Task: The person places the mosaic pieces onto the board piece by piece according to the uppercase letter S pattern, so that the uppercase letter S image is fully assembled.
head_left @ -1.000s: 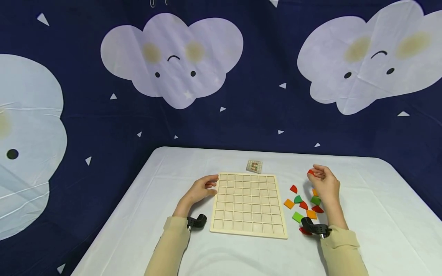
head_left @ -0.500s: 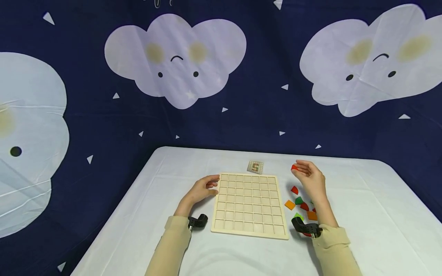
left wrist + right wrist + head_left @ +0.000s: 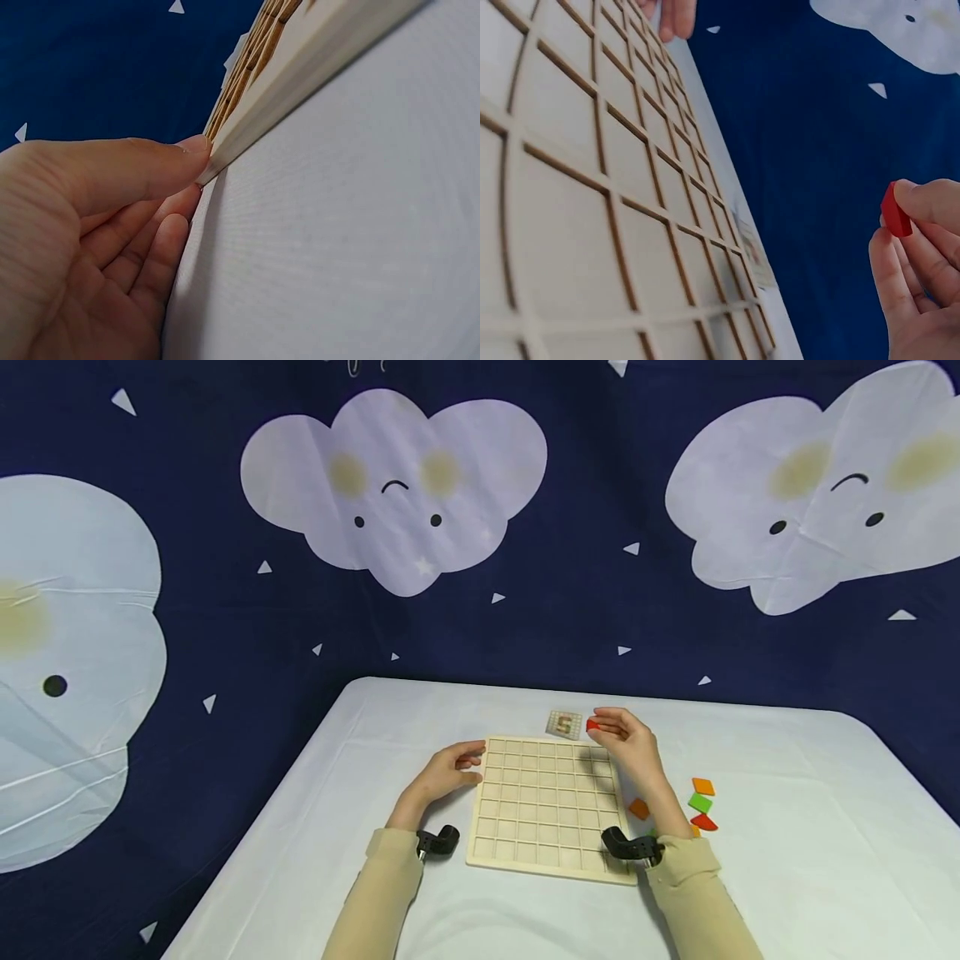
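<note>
My left hand point(image 3: 441, 777) lies at the left edge of a wooden grid board point(image 3: 551, 806), fingers slightly bent. In the left wrist view, its thumb point(image 3: 150, 169) touches the board's side edge. Between the thumb and fingers of my right hand point(image 3: 633, 750) is a small red block point(image 3: 592, 725), held in the air beyond the board's far right corner. The right wrist view shows this red block point(image 3: 895, 211) pinched at the fingertips, with an angled side. A small card with a patterned S point(image 3: 564, 724) lies behind the board, close to the right fingertips.
Right of the board lie loose flat blocks: orange point(image 3: 702, 787), green point(image 3: 701, 803), red point(image 3: 704, 822) and another orange one point(image 3: 638, 809). The right forearm hides part of this group. A dark blue cloth with clouds point(image 3: 570, 627) hangs behind the white table point(image 3: 810, 827).
My right hand has carried the red block leftward from above the loose blocks to near the card. The left hand stays at the board's edge. The head view has shifted slightly.
</note>
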